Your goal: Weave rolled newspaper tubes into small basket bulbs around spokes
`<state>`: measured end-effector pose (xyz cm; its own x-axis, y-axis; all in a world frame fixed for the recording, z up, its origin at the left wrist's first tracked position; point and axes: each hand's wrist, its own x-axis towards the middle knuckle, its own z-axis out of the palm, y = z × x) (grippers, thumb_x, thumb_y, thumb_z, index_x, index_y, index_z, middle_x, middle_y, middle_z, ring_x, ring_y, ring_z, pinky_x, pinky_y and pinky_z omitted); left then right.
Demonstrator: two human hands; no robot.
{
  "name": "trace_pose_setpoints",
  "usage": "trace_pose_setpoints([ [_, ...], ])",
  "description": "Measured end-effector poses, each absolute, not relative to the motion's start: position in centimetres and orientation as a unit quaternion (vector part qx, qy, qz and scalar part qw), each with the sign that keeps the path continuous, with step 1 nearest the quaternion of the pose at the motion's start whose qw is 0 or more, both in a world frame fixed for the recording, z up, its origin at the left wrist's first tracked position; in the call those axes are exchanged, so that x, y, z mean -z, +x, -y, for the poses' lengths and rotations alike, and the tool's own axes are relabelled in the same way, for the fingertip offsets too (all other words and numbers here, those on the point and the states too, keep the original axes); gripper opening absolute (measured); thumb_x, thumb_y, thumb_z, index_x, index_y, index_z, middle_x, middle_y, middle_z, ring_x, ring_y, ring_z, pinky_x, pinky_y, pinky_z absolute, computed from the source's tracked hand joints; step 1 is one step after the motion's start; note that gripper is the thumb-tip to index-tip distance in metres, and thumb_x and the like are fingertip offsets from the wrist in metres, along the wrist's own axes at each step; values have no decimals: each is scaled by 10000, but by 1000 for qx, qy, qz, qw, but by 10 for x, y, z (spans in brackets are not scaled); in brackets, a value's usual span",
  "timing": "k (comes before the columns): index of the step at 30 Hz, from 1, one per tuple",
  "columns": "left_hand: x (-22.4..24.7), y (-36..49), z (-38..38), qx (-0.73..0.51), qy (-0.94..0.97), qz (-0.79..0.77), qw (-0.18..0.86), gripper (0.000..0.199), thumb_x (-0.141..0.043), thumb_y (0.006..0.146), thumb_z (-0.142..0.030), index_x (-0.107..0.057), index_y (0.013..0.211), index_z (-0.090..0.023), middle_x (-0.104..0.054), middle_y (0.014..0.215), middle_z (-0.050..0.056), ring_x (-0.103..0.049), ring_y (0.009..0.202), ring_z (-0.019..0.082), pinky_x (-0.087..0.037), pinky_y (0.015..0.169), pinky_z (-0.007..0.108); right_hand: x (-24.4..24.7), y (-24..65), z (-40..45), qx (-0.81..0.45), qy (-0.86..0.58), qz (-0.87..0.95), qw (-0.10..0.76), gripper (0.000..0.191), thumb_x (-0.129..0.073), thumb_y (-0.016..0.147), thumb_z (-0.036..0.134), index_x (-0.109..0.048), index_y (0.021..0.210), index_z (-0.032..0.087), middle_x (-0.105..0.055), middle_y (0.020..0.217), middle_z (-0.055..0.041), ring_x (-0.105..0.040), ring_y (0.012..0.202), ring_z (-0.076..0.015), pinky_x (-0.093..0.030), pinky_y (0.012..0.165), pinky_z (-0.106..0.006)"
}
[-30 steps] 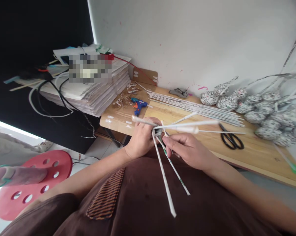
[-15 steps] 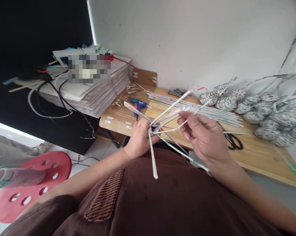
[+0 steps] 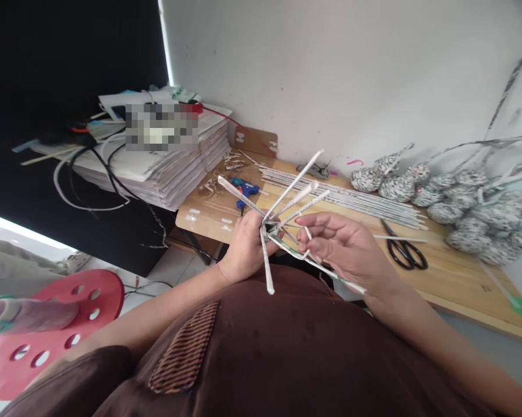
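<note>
My left hand [image 3: 245, 242] is wrapped round the base of a bundle of rolled paper sticks [image 3: 292, 186], whose ends fan outward in several directions. The part inside the fist is hidden. One stick with green marks [image 3: 337, 278] points down to the right, passing below my right hand [image 3: 341, 246]. The right fingers are curled, pinching a thin bent paper strip [image 3: 308, 234] close to the bundle's centre. Its path behind the fingers is partly hidden.
A blue glue gun [image 3: 247, 193] lies on the wooden table [image 3: 454, 284] behind my left hand. Black scissors [image 3: 404, 249], a row of paper sticks [image 3: 352, 196] and woven paper gourds [image 3: 397, 184] are to the right. Stacked paper [image 3: 174, 179] and a red stool [image 3: 100, 295] are at left.
My right hand has moved down and left, bringing the paper strip toward the green-marked stick. More of the scissors now shows. My left hand keeps its grip on the bundle.
</note>
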<state>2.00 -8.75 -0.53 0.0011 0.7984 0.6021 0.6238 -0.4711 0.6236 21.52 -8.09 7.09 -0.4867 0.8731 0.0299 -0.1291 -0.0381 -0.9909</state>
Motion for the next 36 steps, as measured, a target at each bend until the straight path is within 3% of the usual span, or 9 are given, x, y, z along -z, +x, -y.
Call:
trace_pose_setpoints([
  [6,6,19,87,-499,707,-494,83,237,-700,853,-237,-563,1045,-213,-689,930,42,-648,853,205,-476,735,337,-71,213,85,-648,-305,582,385,475,-872,704,216,-717,1152,230,-722,930,-20,-675,855,-131,-584,816,-300],
  [17,3,21,87,-494,707,-494,108,230,-706,822,-198,-565,1003,-216,-685,885,29,-642,783,184,-485,698,320,-78,212,91,-496,-310,651,484,266,-831,766,241,-710,1002,269,-706,820,7,-698,792,-144,-616,752,-294],
  [23,6,21,87,-490,707,-497,111,222,-700,825,-207,-572,1006,-209,-687,913,39,-641,809,192,-481,715,324,-77,212,91,-497,-303,652,485,326,-833,765,254,-682,1054,266,-736,822,9,-737,841,-169,-625,797,-324],
  [27,7,20,87,-495,703,-498,113,209,-689,841,-221,-574,1016,-206,-686,918,41,-632,800,185,-478,719,324,-76,214,90,-501,-291,667,468,371,-804,795,246,-670,1139,285,-751,963,-14,-726,962,-192,-620,831,-353],
  [30,5,20,88,-490,694,-517,107,204,-683,838,-219,-582,1016,-209,-683,922,40,-635,814,189,-477,733,332,-77,217,89,-431,-312,673,513,359,-757,843,265,-647,1183,305,-730,1069,-41,-703,1006,-213,-615,776,-357],
  [33,4,21,88,-492,685,-526,113,182,-669,848,-234,-584,1006,-206,-677,896,34,-640,809,187,-477,731,328,-75,219,87,-377,-326,643,582,233,-711,881,247,-648,1100,295,-704,1057,-45,-700,898,-195,-580,647,-312],
  [36,5,21,87,-497,683,-522,116,173,-664,853,-240,-586,1003,-203,-673,894,37,-639,801,184,-478,720,320,-71,220,87,-392,-328,654,558,188,-680,890,207,-649,1065,270,-699,1060,-50,-690,844,-182,-549,591,-286],
])
